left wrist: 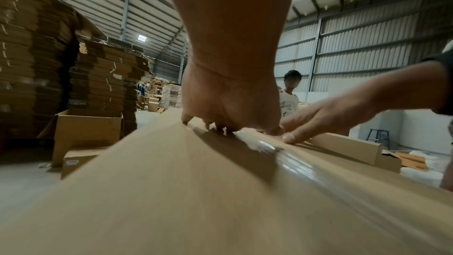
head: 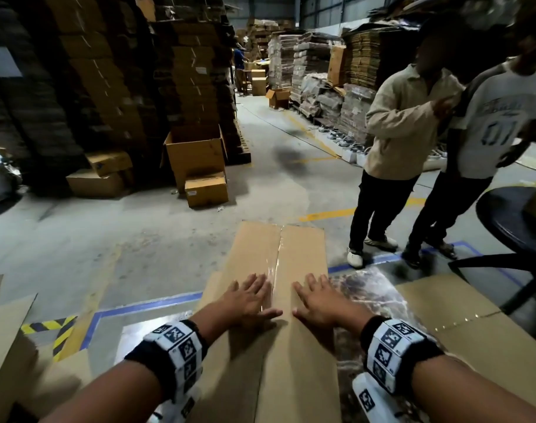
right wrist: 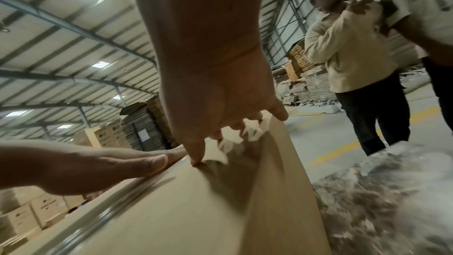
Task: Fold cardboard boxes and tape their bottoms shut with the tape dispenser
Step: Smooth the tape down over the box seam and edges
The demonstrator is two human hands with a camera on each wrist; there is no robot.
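Low in the frame's centre, the long brown cardboard box (head: 279,300), likely light, stiff but dentable, has spread left hand (head: 251,296) and right hand (head: 320,297) pressing flat beside its clear-taped seam (head: 276,261); best gripped by its long edges.

Long flat brown cardboard box (head: 291,346) lies centre; clear tape strip (head: 275,267) runs along its seam. Left hand (head: 248,296) flat left of tape, right hand (head: 320,299) right of it. Two standing people (head: 413,141) behind-right.

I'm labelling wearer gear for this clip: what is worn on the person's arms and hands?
Both forearms are bare, no sleeves or gloves. The left hand and right hand each have a black wristband carrying white blocks printed with black square tag markers.
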